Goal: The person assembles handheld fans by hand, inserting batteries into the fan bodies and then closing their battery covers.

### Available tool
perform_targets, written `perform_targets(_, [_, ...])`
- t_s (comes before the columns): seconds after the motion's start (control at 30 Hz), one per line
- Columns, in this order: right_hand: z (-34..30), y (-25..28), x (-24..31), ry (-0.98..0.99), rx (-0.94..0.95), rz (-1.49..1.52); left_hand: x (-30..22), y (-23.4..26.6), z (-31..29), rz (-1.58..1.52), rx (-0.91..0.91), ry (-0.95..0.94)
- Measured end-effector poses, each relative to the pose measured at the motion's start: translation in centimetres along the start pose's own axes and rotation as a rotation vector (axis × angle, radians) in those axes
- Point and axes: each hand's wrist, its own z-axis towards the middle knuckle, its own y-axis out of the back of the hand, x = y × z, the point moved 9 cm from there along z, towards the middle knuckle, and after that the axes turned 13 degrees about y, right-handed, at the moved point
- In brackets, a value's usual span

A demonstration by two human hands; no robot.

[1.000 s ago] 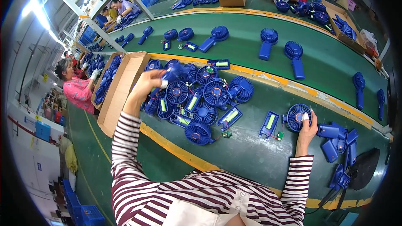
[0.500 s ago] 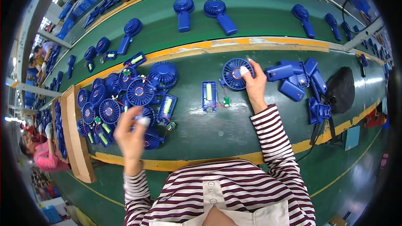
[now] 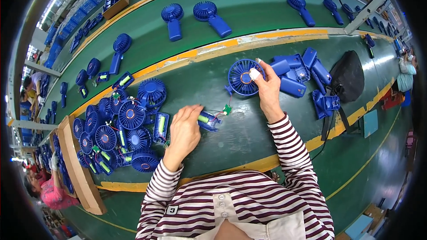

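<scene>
My right hand point(image 3: 269, 90) is closed on the rim of a round blue fan head point(image 3: 243, 77), thumb on its front grille. A thin wire runs from this fan toward a small green circuit board point(image 3: 227, 110). My left hand point(image 3: 184, 131) is closed over one end of an open blue fan handle point(image 3: 210, 122), which lies tilted on the bench with a light-green battery cell inside. The fingertips hide part of that handle. Left of this hand sits a pile of blue fan heads point(image 3: 132, 114) and open handles with cells and wires.
Blue handle covers point(image 3: 292, 87) lie heaped to the right, beside a black bag point(image 3: 348, 78). Beyond the bench, a green conveyor belt point(image 3: 147, 46) carries several blue hand fans. A cardboard box point(image 3: 80, 169) stands at the left end, near another person point(image 3: 55, 191) in pink.
My left hand has moved right from the pile onto the open handle, which has turned from upright to slanted. My right hand still holds the fan head. The whole view has shifted somewhat.
</scene>
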Motion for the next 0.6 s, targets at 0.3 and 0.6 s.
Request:
perform_targets(0.3, [-0.1,-3.4,4.5,0.101,0.086,0.125,-1.8,-3.0,0.1,0.061,0.162,-0.063])
perform_targets(0.6, [-1.1,-6.3,10.2,0.192,0.170,0.169,4.4,-7.1,-0.6,-0.665,0.442,0.424])
